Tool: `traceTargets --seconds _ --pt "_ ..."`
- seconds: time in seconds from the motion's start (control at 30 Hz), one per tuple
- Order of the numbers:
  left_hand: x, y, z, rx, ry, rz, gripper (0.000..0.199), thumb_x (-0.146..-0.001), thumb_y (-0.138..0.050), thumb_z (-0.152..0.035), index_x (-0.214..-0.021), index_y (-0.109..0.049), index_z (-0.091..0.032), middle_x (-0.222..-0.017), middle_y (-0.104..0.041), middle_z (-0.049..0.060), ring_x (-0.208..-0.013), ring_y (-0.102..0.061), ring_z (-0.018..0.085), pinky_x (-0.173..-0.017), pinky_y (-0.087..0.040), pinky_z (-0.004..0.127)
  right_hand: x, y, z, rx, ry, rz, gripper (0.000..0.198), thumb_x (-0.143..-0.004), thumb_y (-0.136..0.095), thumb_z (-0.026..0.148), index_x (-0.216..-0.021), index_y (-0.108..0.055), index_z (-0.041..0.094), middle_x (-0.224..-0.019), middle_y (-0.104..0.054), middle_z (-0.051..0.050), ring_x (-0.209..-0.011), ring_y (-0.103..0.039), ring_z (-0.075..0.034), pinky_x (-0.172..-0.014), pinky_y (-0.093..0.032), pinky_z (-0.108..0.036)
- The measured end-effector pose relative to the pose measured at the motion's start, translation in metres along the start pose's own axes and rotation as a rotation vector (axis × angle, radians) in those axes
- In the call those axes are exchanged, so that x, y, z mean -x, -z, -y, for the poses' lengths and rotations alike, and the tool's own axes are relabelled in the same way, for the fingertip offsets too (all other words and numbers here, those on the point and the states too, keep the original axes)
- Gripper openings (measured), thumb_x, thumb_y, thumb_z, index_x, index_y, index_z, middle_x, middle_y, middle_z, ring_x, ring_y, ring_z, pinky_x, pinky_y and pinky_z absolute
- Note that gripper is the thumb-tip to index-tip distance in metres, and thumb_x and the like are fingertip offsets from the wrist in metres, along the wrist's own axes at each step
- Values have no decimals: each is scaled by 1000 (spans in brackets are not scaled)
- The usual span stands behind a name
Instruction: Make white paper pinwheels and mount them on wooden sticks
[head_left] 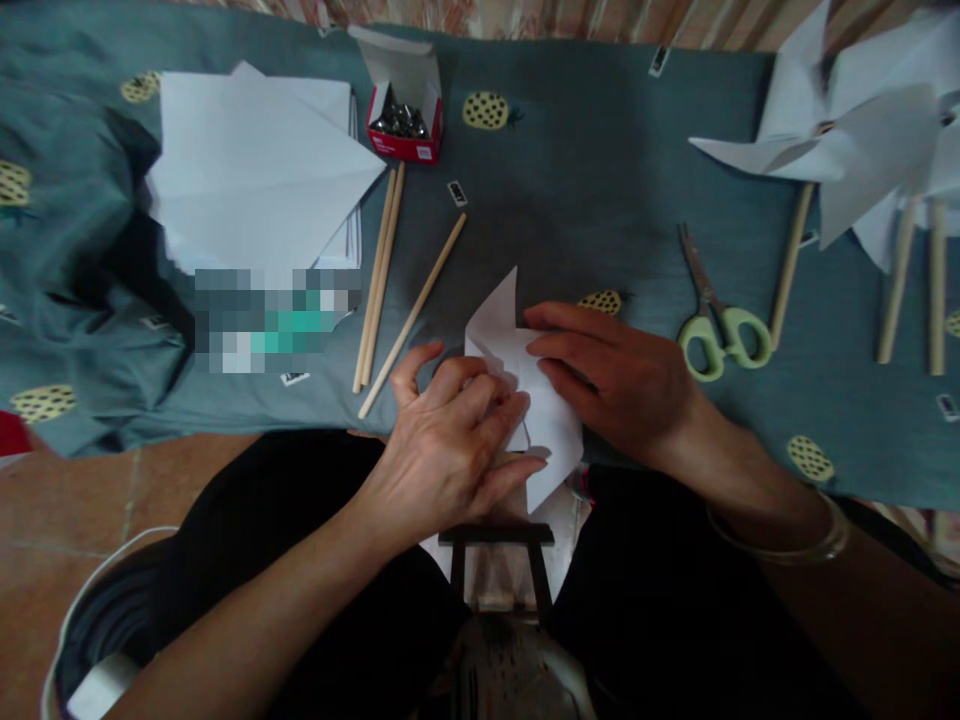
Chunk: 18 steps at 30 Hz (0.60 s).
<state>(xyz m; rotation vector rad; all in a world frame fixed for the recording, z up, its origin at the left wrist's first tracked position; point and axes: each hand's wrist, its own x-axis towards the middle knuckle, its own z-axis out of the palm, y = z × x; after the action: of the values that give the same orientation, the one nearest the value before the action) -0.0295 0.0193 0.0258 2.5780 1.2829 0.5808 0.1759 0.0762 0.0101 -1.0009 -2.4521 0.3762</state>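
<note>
A white paper pinwheel (551, 410), its blades partly folded in, lies at the table's front edge between my hands. My left hand (457, 430) grips it from the left, with fingers bent over its middle and covering the centre. From the right, my right hand (615, 375) holds the paper, fingers reaching over its upper part; the thumb is hidden. One wooden stick (412, 315) lies slanted just left of my left hand. To the right of my right hand are scissors (724, 330) with light green handles.
Two more sticks (381, 280) lie beside a stack of white paper (255, 170). Behind them stands an open red-and-white box (405, 120) of small metal pieces. Finished pinwheels (847, 130) on sticks lie at the right. A patterned green cloth (570, 160) covers the table.
</note>
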Motion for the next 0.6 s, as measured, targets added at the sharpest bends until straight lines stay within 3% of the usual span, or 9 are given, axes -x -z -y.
traceTargets --seconds 0.6 --pt "-1 -1 0 -25 8 -13 35 -87 -62 -50 -109 -63 -23 -96 -71 2 -99 -62 27 -101 -35 54 1 0 4 13 0 17 21 -91 -52 10 -103 -65 21 -121 -69 -10 -110 -67 -21 -93 -58 -34"
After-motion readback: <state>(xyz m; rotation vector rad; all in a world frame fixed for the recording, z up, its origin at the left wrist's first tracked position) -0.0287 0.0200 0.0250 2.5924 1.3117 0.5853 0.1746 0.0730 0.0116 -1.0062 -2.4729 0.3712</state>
